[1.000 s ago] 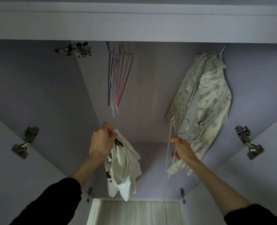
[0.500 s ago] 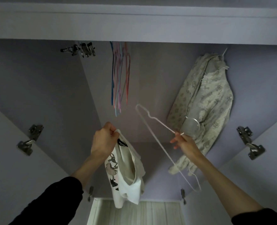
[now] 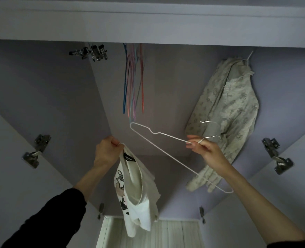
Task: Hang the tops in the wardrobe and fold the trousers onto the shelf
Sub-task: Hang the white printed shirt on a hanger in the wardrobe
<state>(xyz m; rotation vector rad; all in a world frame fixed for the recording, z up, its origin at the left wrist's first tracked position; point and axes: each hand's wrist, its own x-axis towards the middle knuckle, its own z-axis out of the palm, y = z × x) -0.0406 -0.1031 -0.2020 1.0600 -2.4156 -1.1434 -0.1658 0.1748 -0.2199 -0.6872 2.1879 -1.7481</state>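
Fingers of the left hand (image 3: pixel 106 152) pinch a white top (image 3: pixel 139 196) at its collar; the right hand (image 3: pixel 204 153) grips a white wire hanger (image 3: pixel 159 143) by its neck.

The white wire hanger (image 3: pixel 166 149) (vertical a second ago) now lies tilted out toward the white top (image 3: pixel 139 190). The right hand (image 3: pixel 207 153) has risen slightly, pinching the hanger below its hook.

black neck label (image 3: pixel 128 157) on white top (image 3: pixel 139 196), lettering too small to read
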